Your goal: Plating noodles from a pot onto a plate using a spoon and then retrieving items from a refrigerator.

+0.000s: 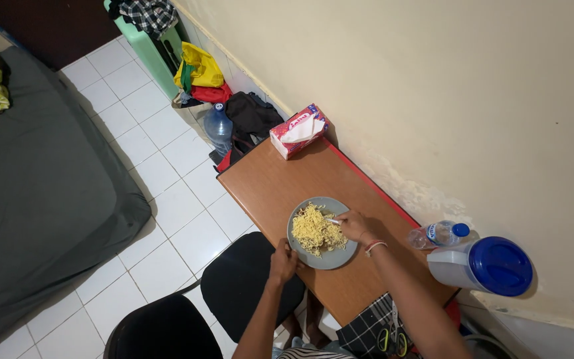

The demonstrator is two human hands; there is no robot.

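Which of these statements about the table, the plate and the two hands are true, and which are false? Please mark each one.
1. The left hand touches the rim of the grey plate. True.
2. The plate holds rice. False: it holds yellow noodles.
3. The right hand holds a utensil over the noodles. True.
4. The tissue box lies on the floor. False: it sits at the far end of the wooden table.
5. The pitcher has a red lid. False: the lid is blue.

Soft, even indoor light, faint shadows; edges perhaps slightly warped.
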